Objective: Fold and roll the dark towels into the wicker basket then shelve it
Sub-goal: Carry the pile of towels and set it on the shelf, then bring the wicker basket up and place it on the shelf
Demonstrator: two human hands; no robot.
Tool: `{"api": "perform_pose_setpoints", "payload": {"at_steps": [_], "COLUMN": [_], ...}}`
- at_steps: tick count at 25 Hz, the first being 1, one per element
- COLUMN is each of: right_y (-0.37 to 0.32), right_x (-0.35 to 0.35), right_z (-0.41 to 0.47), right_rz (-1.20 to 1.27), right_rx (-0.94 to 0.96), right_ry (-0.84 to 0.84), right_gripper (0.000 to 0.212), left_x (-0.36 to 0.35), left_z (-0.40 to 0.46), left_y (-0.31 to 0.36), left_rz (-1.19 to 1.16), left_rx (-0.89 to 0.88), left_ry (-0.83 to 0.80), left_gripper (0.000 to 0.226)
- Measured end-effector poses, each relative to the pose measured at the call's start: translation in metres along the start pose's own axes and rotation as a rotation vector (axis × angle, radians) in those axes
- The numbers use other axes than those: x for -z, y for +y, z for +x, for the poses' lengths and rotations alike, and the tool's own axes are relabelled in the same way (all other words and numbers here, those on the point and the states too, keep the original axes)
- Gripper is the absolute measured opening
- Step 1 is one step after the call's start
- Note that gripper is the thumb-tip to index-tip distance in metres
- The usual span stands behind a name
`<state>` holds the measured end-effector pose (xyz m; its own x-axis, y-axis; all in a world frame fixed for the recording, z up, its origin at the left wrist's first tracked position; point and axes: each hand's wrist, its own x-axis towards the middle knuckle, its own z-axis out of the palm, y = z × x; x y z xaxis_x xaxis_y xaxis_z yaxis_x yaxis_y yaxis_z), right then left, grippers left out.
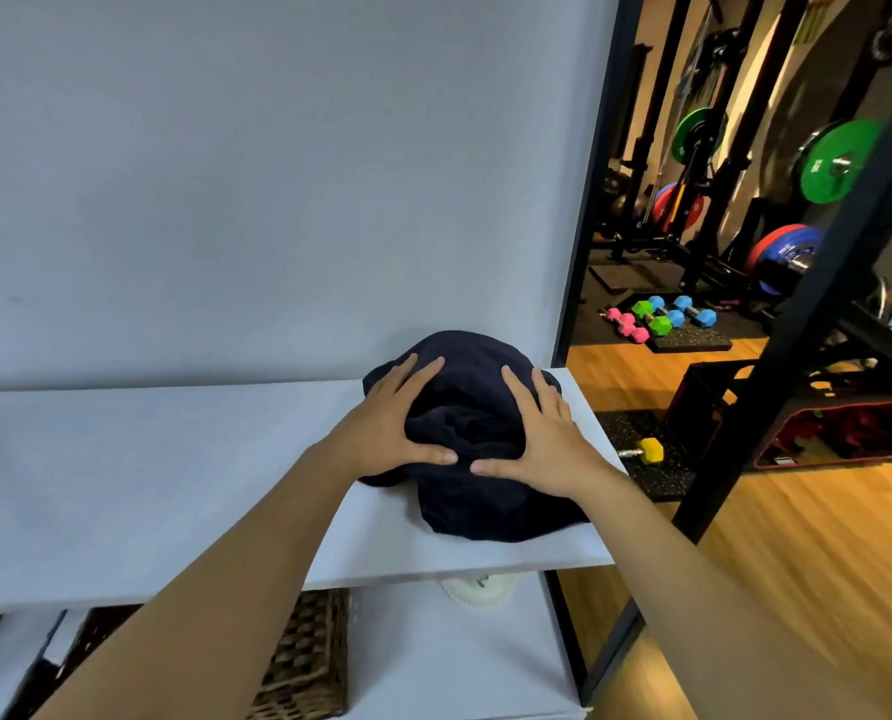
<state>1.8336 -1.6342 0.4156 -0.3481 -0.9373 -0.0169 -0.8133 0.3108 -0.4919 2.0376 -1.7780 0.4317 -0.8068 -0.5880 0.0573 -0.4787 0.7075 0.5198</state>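
Dark, crumpled cloth sits right under both your palms: the towel pile lies bunched near the right end of the white shelf top, with no clear long axis yet. Your left hand and right hand press it with fingers spread straight, equally close. The wicker basket waits below on the lower shelf, and gym weights fill the room to your right.

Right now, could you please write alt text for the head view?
Both hands, left hand and right hand, rest on a bunched dark towel on a white shelf top. A wicker basket sits on the shelf below; gym weights lie beyond.
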Motion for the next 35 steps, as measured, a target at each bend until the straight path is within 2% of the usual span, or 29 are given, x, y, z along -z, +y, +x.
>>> {"api": "perform_pose_setpoints", "payload": {"at_steps": [3,6,11,13,16,19,21,25,30,33,35], "right_y": [-0.016,-0.067,-0.087,-0.109,-0.147,-0.170,-0.179,-0.185,-0.180,-0.162,-0.153], "right_x": [0.003,-0.012,-0.043,-0.083,-0.155,-0.227,-0.266,-0.325,-0.354,-0.371,-0.381], "right_z": [-0.002,-0.010,-0.047,-0.062,-0.092,-0.114,-0.121,-0.124,-0.125,-0.103,-0.083], "right_rz": [-0.039,-0.167,-0.278,-0.294,-0.260,-0.274,-0.291,-0.246,-0.019,0.086,0.227], "right_rx": [-0.006,0.196,0.374,0.490,0.663,0.773,0.668,0.292,-0.061,-0.234,-0.295], "right_ry": [-0.024,-0.012,0.348,0.414,0.360,0.183,0.025,-0.231,-0.182,-0.207,-0.164], "right_gripper": [0.127,0.118,0.099,0.092,0.087,0.077,0.076,0.083,0.086,0.092,0.087], "left_x": [0.004,0.011,0.004,0.004,0.000,-0.011,-0.025,-0.040,-0.038,-0.044,-0.052], "left_z": [-0.018,-0.089,-0.119,-0.166,-0.254,-0.321,-0.358,-0.414,-0.417,-0.394,-0.375], "left_y": [-0.001,-0.028,-0.039,-0.057,-0.100,-0.143,-0.174,-0.241,-0.307,-0.335,-0.344], "left_rz": [0.026,0.071,0.120,0.157,0.205,0.214,0.184,0.158,0.053,-0.158,-0.353], "left_rx": [0.005,0.135,0.053,0.094,0.166,0.231,0.289,0.465,0.678,0.800,0.865], "left_ry": [0.013,0.155,0.281,0.376,0.495,0.538,0.503,0.313,0.188,0.180,0.237], "left_gripper": [0.113,0.101,0.091,0.091,0.089,0.087,0.086,0.085,0.076,0.067,0.065]}}
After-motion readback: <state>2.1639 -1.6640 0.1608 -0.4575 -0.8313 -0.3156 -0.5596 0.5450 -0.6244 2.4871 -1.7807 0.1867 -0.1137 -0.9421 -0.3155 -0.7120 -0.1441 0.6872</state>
